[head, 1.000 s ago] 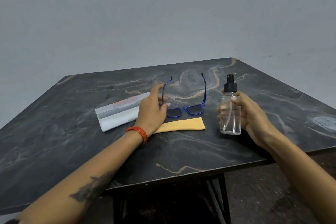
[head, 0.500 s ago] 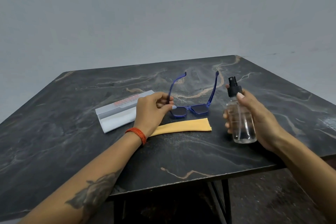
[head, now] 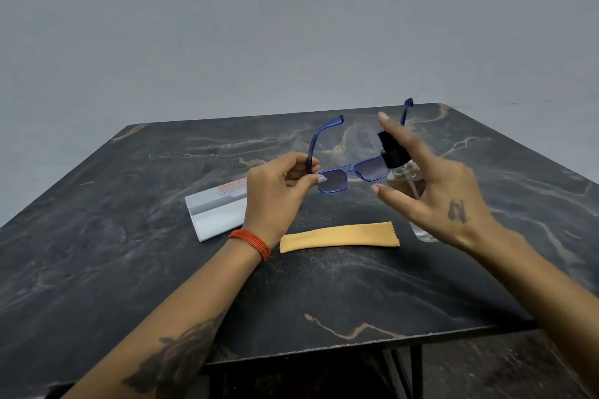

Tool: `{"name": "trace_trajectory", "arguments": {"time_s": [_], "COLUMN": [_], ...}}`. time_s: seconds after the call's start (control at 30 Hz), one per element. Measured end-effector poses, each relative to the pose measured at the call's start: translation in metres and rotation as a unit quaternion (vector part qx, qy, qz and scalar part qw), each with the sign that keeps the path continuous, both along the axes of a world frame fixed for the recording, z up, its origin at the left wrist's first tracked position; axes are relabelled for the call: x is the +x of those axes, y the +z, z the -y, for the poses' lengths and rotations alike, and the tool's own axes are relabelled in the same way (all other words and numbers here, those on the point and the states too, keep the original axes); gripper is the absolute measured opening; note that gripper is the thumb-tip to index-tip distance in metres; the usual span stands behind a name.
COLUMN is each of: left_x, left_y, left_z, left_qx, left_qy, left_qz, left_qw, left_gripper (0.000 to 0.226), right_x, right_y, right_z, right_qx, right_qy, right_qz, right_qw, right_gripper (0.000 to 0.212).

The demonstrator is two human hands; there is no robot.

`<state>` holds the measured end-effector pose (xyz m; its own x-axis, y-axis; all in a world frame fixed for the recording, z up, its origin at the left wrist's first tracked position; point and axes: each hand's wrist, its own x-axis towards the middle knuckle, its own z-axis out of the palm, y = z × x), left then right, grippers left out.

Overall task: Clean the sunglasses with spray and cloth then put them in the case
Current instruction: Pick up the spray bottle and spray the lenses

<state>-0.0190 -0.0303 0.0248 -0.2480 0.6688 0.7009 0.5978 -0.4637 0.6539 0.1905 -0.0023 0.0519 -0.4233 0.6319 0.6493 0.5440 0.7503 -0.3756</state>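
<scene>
Left hand (head: 278, 185) now pinches the blue sunglasses (head: 353, 173) at the hinge corner, thumb + fingers curled round the frame by the left lens. A sec ago they sat on the counter (head: 129, 253) w/ that hand just reaching them; now they're lifted clear, temples pointing up and away, lenses tilted toward the person. Right hand (head: 434, 191) grips the spray bottle (head: 405, 178): it was upright and off to the right, now it's raised, tilted and brought just beside the right lens, black nozzle aimed across the lenses. Index finger is lifted above the pump head, not pressing as far as I can tell; other fingers partly splayed, bottle held mostly btwn thumb and palm side.

Meaning: pick-up is done, spray step looks about to start; wipe + casing not yet begun.

Materials: sunglasses have a glossy translucent blue plastic frame, squarish dark tinted lenses, thin temples w/ curved tips. Bottle is clear plastic, cylindrical, liquid inside w/ dip tube visible, matte black pump. The orange cloth (head: 340, 236) lies flat on the counter below the sunglasses, folded to a long strip, zigzag-cut edges, soft matte look. The white case (head: 215, 214) is a rigid folded shape w/ reddish print, lying behind the left wrist, which wears an orange-red thread band (head: 251, 243). Counter is dark polished marble-look w/ tan and white veins.
</scene>
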Motion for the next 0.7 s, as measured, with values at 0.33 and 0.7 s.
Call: {"name": "trace_trajectory", "arguments": {"time_s": [0.33,0.7], "left_x": [-0.002,-0.001], "left_y": [-0.001,-0.003], "left_z": [0.000,0.003], "left_qx": [0.068,0.082], "left_qy": [0.013,0.007], "left_qz": [-0.100,-0.130], "left_qw": [0.993,0.988], "left_gripper": [0.016,0.019], "right_x": [-0.017,-0.020], "right_y": [-0.020,-0.025], "right_z": [-0.003,-0.003], "right_qx": [0.045,0.059], "right_qy": [-0.074,-0.118], "right_qz": [0.106,0.123], "right_qw": [0.991,0.984], "right_gripper": [0.082,0.076]}}
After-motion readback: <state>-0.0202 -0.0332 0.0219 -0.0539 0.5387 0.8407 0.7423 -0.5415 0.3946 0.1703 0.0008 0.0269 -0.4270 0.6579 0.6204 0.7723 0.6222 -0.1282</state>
